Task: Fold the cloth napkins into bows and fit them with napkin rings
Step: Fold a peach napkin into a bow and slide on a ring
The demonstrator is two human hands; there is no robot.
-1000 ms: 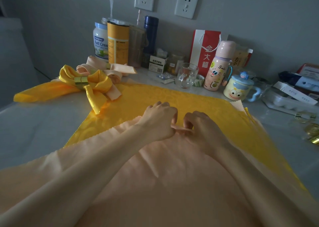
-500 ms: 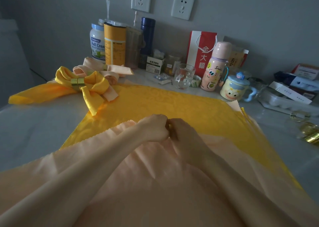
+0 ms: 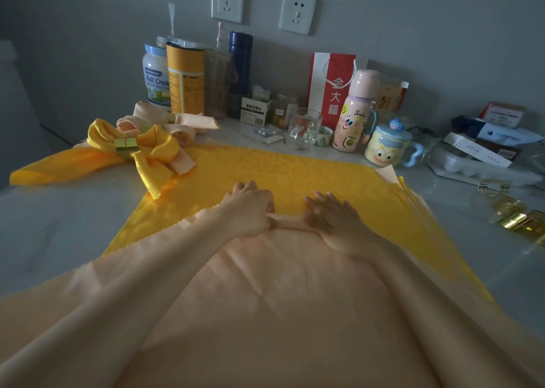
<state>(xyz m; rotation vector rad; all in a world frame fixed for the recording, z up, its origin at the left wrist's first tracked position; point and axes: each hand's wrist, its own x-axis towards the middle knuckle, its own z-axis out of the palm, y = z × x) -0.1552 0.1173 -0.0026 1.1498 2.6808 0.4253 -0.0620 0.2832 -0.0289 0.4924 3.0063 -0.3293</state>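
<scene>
A peach cloth napkin (image 3: 274, 293) lies spread toward me over a yellow napkin (image 3: 295, 175). Its far corner is rolled into a narrow fold (image 3: 290, 224). My left hand (image 3: 250, 210) curls its fingers round the left end of that fold. My right hand (image 3: 333, 219) lies flatter, fingers stretched, pressing the fold's right end. A finished yellow bow (image 3: 138, 151) with a gold ring (image 3: 126, 144) sits at the left, a peach bow (image 3: 168, 122) behind it. Loose gold napkin rings (image 3: 514, 218) lie at the right.
Along the wall stand a milk powder jar (image 3: 156, 74), an orange canister (image 3: 185, 80), a blue flask (image 3: 240, 71), a glass mug (image 3: 303, 128), a pink bottle (image 3: 354, 113), a cartoon mug (image 3: 386, 145) and a red bag (image 3: 330, 89). Boxes (image 3: 477, 148) crowd the right.
My hands, close together pinching the peach corner, have moved apart and slightly away from me. The corner is now rolled into a short fold, and my right hand has flattened on it.
</scene>
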